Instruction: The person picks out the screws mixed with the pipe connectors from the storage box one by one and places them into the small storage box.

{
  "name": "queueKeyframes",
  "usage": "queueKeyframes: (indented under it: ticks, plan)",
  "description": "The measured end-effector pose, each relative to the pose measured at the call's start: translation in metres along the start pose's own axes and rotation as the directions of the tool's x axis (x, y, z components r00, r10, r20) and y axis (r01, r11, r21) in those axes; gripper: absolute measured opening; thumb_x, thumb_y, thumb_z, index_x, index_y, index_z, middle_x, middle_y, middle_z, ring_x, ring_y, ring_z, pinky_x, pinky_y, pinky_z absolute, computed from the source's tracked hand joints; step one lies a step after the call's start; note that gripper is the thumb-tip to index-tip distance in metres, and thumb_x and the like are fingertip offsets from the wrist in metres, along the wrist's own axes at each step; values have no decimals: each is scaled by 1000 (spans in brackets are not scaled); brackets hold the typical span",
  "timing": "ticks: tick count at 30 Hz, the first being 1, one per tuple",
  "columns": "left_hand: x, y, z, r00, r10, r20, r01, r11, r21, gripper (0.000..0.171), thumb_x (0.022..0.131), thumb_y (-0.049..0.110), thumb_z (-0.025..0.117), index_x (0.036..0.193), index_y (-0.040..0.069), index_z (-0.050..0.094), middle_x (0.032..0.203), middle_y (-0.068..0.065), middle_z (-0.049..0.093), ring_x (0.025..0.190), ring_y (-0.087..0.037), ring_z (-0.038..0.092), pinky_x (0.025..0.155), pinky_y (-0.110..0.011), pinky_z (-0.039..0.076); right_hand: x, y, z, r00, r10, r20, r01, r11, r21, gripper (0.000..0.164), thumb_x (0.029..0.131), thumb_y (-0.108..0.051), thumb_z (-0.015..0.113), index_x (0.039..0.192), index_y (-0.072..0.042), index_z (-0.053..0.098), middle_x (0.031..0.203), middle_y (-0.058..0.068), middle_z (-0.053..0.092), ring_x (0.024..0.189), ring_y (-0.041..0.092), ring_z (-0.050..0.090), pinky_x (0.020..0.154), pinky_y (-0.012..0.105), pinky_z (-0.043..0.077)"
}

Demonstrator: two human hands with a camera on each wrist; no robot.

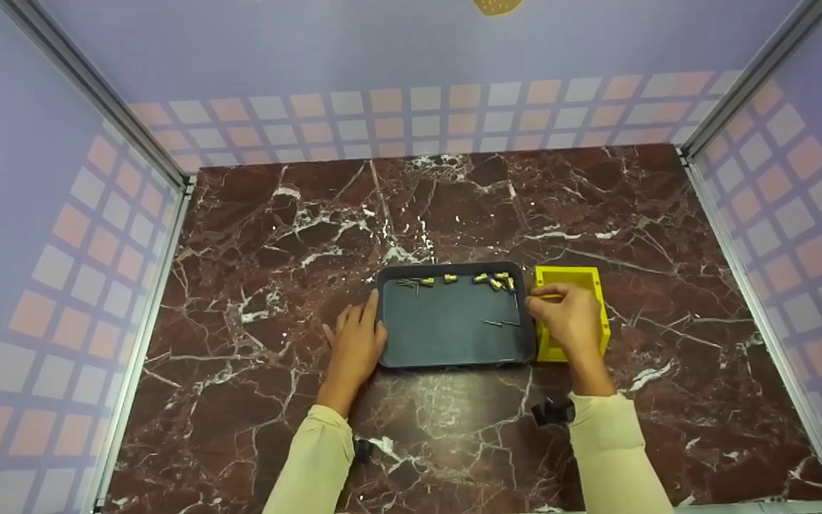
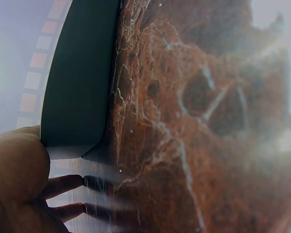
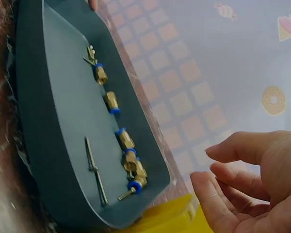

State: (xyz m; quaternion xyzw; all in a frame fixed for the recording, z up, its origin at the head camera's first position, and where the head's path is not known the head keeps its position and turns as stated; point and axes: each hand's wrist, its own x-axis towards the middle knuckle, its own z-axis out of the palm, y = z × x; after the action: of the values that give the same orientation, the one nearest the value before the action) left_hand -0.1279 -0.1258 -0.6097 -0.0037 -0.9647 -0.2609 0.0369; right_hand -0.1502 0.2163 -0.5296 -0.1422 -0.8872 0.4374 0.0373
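Observation:
A dark grey tray [image 1: 447, 321] holds several brass push-in fittings with blue collars [image 3: 112, 103] along its far side. Thin metal screws [image 3: 96, 170] lie on its floor near the right end, and more small ones are at the far left corner. My left hand [image 1: 355, 343] rests against the tray's left wall, fingers fairly straight; one fingertip shows at the rim in the right wrist view. Over a yellow bin [image 1: 568, 275] beside the tray hovers my right hand [image 1: 569, 315], fingers loosely bent. The right wrist view shows a gap between its thumb and fingers, nothing visible between them.
Tray and bin stand side by side on a dark red marbled tabletop [image 1: 297, 285]. Pale purple panels with a checked border [image 1: 425, 114] enclose the back and both sides, with metal posts at the corners. The bin's floor is partly hidden by my right hand.

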Motion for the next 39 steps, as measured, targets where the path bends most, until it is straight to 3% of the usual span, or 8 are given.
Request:
queueKeyframes:
  ticks: [4,13,23,31,39]
  plan:
    - [0,0,0,1000,-7,0,7,1000,-1,58,102,24,54,158,23,41,141,-12,60,142,-41,44,109,-83,20,-6,-2,9,999,-49,4,49,998,28,17,79,-18,82,92,-6,82,86,14,79,64,2,65,55,17,47]
    - [-1,1,0,1000,-1,-1,1,1000,6,57,102,24,55,158,22,42,141,-11,60,142,-40,45,108,-83,22,-17,-3,32,991,-135,-12,134,991,-19,16,78,-18,82,91,-8,82,74,8,77,62,8,67,58,18,47]
    - [0,1,0,1000,-25,19,25,1000,8,58,103,25,53,159,24,39,143,-11,59,144,-40,43,111,-82,20,-21,0,55,978,-207,-10,205,974,-95,18,75,-15,82,91,-5,81,82,11,79,74,26,75,70,44,58]
    - [1,0,1,999,-38,33,38,999,2,59,102,26,52,159,25,38,144,-11,59,144,-39,42,112,-81,18,-23,0,64,978,-208,3,206,968,-142,21,75,-15,83,92,-3,80,86,14,79,77,29,77,74,47,59]
    - [-1,0,1,1000,-18,18,18,1000,-8,59,102,25,55,159,23,40,143,-11,60,143,-40,43,110,-82,19,-22,4,73,989,-149,21,151,972,-181,21,77,-16,82,94,-4,81,90,13,79,83,32,75,79,48,58]
